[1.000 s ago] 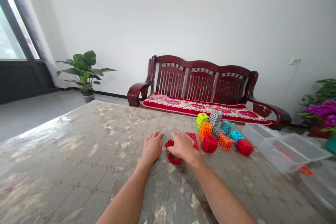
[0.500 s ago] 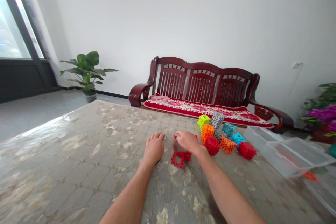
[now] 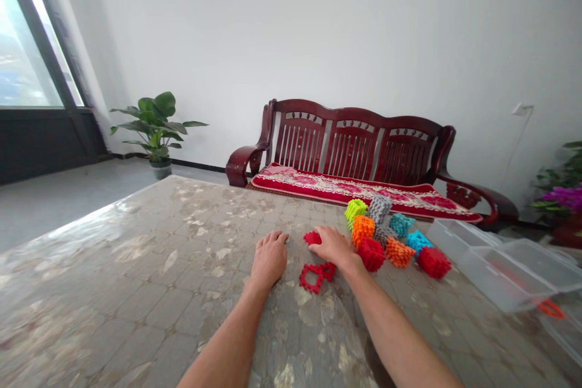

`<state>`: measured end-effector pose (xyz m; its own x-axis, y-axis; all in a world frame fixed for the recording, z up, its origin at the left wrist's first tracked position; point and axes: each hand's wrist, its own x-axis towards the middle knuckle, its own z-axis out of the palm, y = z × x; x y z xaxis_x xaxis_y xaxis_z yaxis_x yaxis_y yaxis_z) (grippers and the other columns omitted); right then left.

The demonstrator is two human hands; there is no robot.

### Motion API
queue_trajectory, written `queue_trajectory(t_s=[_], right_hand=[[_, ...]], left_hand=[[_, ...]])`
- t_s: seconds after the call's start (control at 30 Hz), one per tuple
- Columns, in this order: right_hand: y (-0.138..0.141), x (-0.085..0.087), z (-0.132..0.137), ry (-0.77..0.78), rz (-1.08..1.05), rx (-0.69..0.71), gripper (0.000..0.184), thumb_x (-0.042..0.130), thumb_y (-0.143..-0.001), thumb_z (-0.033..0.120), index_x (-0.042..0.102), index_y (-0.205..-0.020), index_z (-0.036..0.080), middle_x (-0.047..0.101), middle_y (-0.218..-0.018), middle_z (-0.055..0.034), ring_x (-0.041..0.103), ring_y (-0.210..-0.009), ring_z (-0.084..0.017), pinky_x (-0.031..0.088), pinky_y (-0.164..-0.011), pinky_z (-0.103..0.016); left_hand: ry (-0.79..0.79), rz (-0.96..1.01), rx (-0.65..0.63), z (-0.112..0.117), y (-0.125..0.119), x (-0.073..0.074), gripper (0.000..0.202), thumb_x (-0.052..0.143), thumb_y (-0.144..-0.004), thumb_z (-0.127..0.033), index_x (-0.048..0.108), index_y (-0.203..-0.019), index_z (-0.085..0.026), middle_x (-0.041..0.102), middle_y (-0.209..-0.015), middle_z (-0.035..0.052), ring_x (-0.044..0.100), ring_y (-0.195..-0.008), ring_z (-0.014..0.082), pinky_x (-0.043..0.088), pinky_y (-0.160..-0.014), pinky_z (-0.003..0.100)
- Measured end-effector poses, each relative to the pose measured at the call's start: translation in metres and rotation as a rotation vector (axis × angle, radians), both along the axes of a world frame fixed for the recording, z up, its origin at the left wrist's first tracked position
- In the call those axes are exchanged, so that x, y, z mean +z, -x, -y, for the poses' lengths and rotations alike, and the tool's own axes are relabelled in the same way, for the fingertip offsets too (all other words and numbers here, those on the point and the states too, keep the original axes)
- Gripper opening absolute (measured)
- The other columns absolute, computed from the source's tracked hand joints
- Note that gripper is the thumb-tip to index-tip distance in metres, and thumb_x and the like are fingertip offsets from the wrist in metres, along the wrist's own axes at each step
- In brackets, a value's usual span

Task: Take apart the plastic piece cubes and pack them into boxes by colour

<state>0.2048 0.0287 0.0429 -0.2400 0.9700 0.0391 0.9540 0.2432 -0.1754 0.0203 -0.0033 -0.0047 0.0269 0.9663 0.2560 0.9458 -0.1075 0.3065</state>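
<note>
My left hand (image 3: 270, 258) lies palm down on the table, its fingers resting on the surface with nothing visible in them. To its right, my right hand (image 3: 335, 247) has its thumb and fingers closed on a red toothed building piece (image 3: 311, 237); part of the piece is hidden by the hand. Just below, a red square frame piece (image 3: 311, 279) with a toothed edge lies flat on the table. A smaller red piece (image 3: 327, 270) touches its right side, partly under my right hand.
Right of my hand stands a cluster of bumpy cubes: lime green (image 3: 355, 211), grey (image 3: 380, 209), orange (image 3: 363, 230), red (image 3: 371, 254) and several more. Clear plastic boxes (image 3: 495, 273) stand farther right. A wooden bench (image 3: 350, 139) is behind the patterned table (image 3: 150, 254).
The red piece in my right hand has turned, so more of its face shows. My left hand stays in place on the table. The view has shifted slightly.
</note>
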Motion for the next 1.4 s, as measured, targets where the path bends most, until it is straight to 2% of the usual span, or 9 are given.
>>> queue_trajectory(t_s=[0.1, 0.3, 0.47, 0.6, 0.73, 0.93, 1.1, 1.27, 1.4], right_hand=[[0.007, 0.0, -0.001, -0.012, 0.026, -0.015, 0.041, 0.063, -0.081, 0.039, 0.063, -0.116, 0.018, 0.068, -0.12, -0.0139, 0.059, -0.115, -0.03, 0.045, -0.091, -0.037], [0.017, -0.002, 0.001, -0.009, 0.06, 0.007, 0.038, 0.058, -0.078, 0.016, 0.06, -0.116, 0.014, 0.069, -0.117, -0.0175, 0.064, -0.109, -0.028, 0.046, -0.089, -0.035], [0.004, 0.013, 0.011, -0.001, 0.027, 0.041, 0.05, 0.061, -0.072, 0.017, 0.057, -0.122, 0.017, 0.071, -0.112, -0.0131, 0.066, -0.106, -0.027, 0.047, -0.085, -0.033], [-0.038, 0.034, 0.016, -0.043, -0.056, 0.083, 0.067, 0.062, -0.073, 0.021, 0.047, -0.138, 0.016, 0.068, -0.12, -0.0107, 0.063, -0.11, -0.023, 0.046, -0.091, -0.029], [-0.1, 0.048, 0.016, -0.124, -0.231, 0.08, 0.073, 0.064, -0.068, 0.019, 0.047, -0.139, 0.016, 0.067, -0.122, -0.011, 0.062, -0.112, -0.024, 0.045, -0.097, -0.034], [-0.156, 0.041, 0.014, -0.097, -0.213, 0.029, 0.078, 0.06, -0.065, 0.012, 0.045, -0.142, 0.013, 0.067, -0.123, -0.0133, 0.061, -0.114, -0.025, 0.043, -0.101, -0.036], [-0.162, 0.035, 0.017, -0.021, -0.199, 0.04, 0.085, 0.058, -0.065, 0.012, 0.039, -0.147, 0.012, 0.066, -0.125, -0.0136, 0.061, -0.114, -0.025, 0.043, -0.1, -0.036], [-0.156, 0.039, 0.02, -0.048, -0.055, 0.086, 0.091, 0.07, -0.061, 0.022, 0.042, -0.147, 0.019, 0.055, -0.141, -0.0125, 0.053, -0.123, -0.03, 0.038, -0.104, -0.039], [-0.149, 0.036, 0.02, -0.038, 0.019, 0.07, 0.096, 0.073, -0.059, 0.023, 0.04, -0.149, 0.022, 0.057, -0.138, -0.0129, 0.054, -0.12, -0.03, 0.039, -0.1, -0.036]], left_hand=[[0.0, -0.001, 0.0, 0.0, 0.0, 0.0, 0.04, 0.044, -0.094, -0.016, 0.059, -0.129, -0.025, 0.059, -0.138, 0.0077, 0.055, -0.125, 0.0239, 0.039, -0.107, 0.039], [0.004, -0.001, -0.007, 0.0, 0.0, 0.001, 0.04, 0.043, -0.093, -0.016, 0.06, -0.129, -0.024, 0.059, -0.138, 0.0082, 0.054, -0.126, 0.0242, 0.039, -0.107, 0.04], [0.011, -0.002, -0.008, 0.001, 0.001, 0.003, 0.04, 0.043, -0.093, -0.016, 0.06, -0.128, -0.024, 0.059, -0.138, 0.0079, 0.054, -0.126, 0.0241, 0.039, -0.107, 0.039], [0.017, -0.007, -0.012, 0.001, 0.001, 0.004, 0.04, 0.043, -0.093, -0.016, 0.06, -0.129, -0.025, 0.059, -0.138, 0.0076, 0.055, -0.126, 0.0237, 0.039, -0.107, 0.039], [0.018, -0.011, -0.011, 0.002, 0.0, 0.005, 0.04, 0.043, -0.093, -0.016, 0.06, -0.129, -0.023, 0.059, -0.139, 0.0084, 0.055, -0.126, 0.024, 0.038, -0.107, 0.039], [0.017, -0.015, -0.009, 0.001, 0.0, 0.005, 0.039, 0.044, -0.093, -0.016, 0.06, -0.128, -0.023, 0.059, -0.138, 0.0087, 0.055, -0.126, 0.0242, 0.039, -0.107, 0.039], [0.015, -0.019, -0.007, 0.001, 0.0, 0.005, 0.039, 0.044, -0.093, -0.017, 0.06, -0.128, -0.024, 0.059, -0.138, 0.0081, 0.055, -0.126, 0.024, 0.039, -0.106, 0.038], [0.021, -0.017, -0.006, 0.001, 0.001, 0.005, 0.039, 0.044, -0.093, -0.017, 0.06, -0.128, -0.025, 0.059, -0.138, 0.0085, 0.055, -0.126, 0.0237, 0.039, -0.106, 0.039], [0.024, -0.014, -0.01, 0.001, 0.001, 0.005, 0.039, 0.044, -0.093, -0.017, 0.06, -0.128, -0.025, 0.059, -0.139, 0.0086, 0.055, -0.127, 0.0233, 0.039, -0.106, 0.038]])
